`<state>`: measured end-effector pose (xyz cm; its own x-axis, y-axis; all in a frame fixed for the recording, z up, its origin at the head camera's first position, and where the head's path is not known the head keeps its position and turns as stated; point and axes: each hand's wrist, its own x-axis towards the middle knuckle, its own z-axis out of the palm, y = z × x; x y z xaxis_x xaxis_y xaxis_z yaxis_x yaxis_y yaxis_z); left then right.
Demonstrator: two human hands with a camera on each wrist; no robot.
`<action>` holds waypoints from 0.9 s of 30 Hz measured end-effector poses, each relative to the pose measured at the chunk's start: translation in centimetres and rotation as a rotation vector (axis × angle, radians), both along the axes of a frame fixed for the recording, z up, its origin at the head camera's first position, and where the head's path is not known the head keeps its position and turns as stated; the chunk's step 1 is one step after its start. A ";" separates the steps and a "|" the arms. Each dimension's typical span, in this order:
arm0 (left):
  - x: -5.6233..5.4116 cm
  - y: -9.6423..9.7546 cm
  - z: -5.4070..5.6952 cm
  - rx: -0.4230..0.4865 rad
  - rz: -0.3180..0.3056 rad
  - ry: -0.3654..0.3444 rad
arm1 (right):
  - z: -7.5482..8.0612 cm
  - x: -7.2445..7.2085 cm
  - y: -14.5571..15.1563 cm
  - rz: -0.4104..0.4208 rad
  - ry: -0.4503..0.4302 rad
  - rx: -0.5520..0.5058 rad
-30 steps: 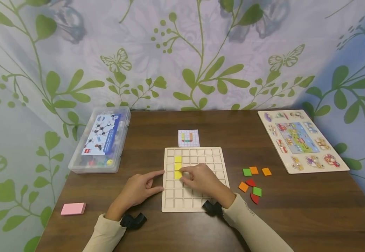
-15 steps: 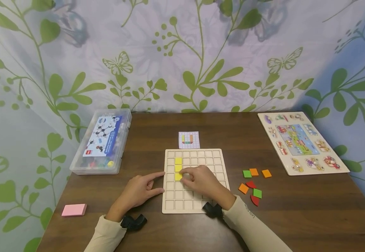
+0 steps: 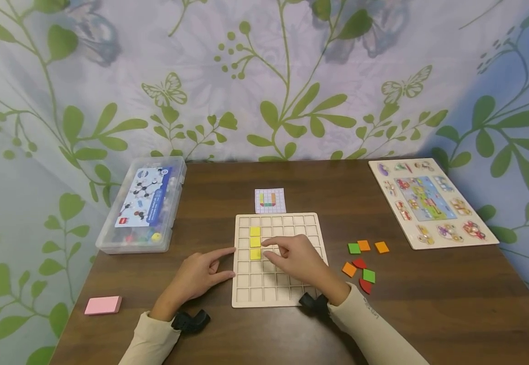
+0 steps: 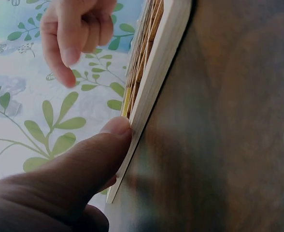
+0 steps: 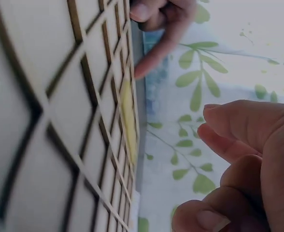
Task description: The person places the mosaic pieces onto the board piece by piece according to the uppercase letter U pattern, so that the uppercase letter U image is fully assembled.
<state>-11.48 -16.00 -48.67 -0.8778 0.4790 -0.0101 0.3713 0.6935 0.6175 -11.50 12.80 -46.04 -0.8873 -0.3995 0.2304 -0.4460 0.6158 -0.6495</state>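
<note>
A wooden grid board [image 3: 246, 294] lies on the table, and three yellow square tiles [image 3: 255, 242] sit in a column of its left part. My left hand [image 3: 196, 278] touches the board's left edge with its thumb and forefinger; in the left wrist view the thumb [image 4: 93, 150] presses against the rim. Over the middle of the board is my right hand [image 3: 298, 258], its thumb and forefinger apart beside the tiles. The right wrist view shows that hand [image 5: 248, 159] raised off the board, with nothing between the fingertips. Behind the board lies a small pattern card [image 3: 269, 201].
Right of the board are loose orange squares [image 3: 348, 269], green squares [image 3: 368, 276] and red curved pieces [image 3: 359, 263]. A picture puzzle board [image 3: 433, 203] lies at the far right. A clear plastic case [image 3: 143, 203] and a pink block [image 3: 103, 305] are on the left.
My right hand has come slightly away from the lowest yellow tile, and its thumb and forefinger have parted. The left hand keeps its place at the board's edge.
</note>
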 end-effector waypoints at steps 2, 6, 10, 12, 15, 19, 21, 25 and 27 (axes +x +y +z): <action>0.0 0.0 0.1 0.001 -0.002 0.011 | 0.4 0.2 0.7 -0.028 0.015 -0.013; 0.0 0.0 0.1 -0.002 -0.010 0.025 | 0.9 0.9 2.9 -0.096 0.057 -0.023; 0.0 0.1 0.1 -0.006 -0.013 0.019 | 0.8 1.6 5.9 -0.169 0.122 -0.047; 0.0 0.0 0.1 -0.004 -0.014 0.018 | 0.6 1.9 7.4 -0.214 0.163 -0.057; 0.1 0.0 0.2 -0.003 -0.015 0.021 | 0.5 2.4 9.7 -0.289 0.172 -0.062; 0.1 0.0 0.2 0.006 -0.017 0.020 | 0.2 3.0 12.1 -0.379 0.180 -0.032; 0.1 0.0 0.2 0.014 -0.020 0.029 | 0.1 3.2 13.0 -0.408 0.204 -0.010; 0.0 0.0 0.1 0.015 -0.017 0.046 | 0.0 3.9 14.1 -0.446 0.252 0.033; 0.0 0.0 0.1 0.009 -0.015 0.045 | -0.1 4.3 14.4 -0.456 0.257 0.046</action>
